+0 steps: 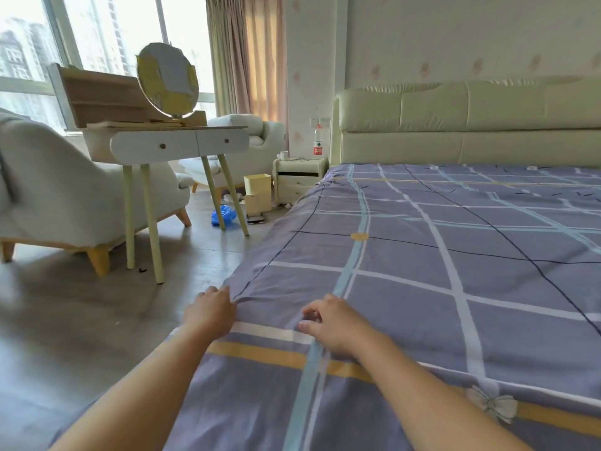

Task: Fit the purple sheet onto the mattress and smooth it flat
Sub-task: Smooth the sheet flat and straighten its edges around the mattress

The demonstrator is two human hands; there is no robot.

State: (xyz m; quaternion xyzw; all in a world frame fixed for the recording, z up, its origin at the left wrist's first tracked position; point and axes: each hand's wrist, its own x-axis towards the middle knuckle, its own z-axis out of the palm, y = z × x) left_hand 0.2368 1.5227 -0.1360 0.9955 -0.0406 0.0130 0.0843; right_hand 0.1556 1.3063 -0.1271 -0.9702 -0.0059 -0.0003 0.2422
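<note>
The purple sheet [422, 255], checked with white, blue and yellow stripes, lies spread over the whole mattress up to the cream headboard [468, 125]. My left hand [211, 312] grips the sheet's edge at the near left side of the bed, fingers curled over the fold. My right hand [331, 320] rests on top of the sheet a little to the right, pinching a small ridge of fabric between thumb and fingers. Small wrinkles run between the two hands. The mattress itself is hidden under the sheet.
A white dressing table [179, 141] with a round mirror stands left of the bed, a grey armchair [65, 190] beside it. A cream nightstand [299, 180] with a bottle sits by the headboard. A yellow bin [257, 190] and blue bag [224, 214] lie on the floor.
</note>
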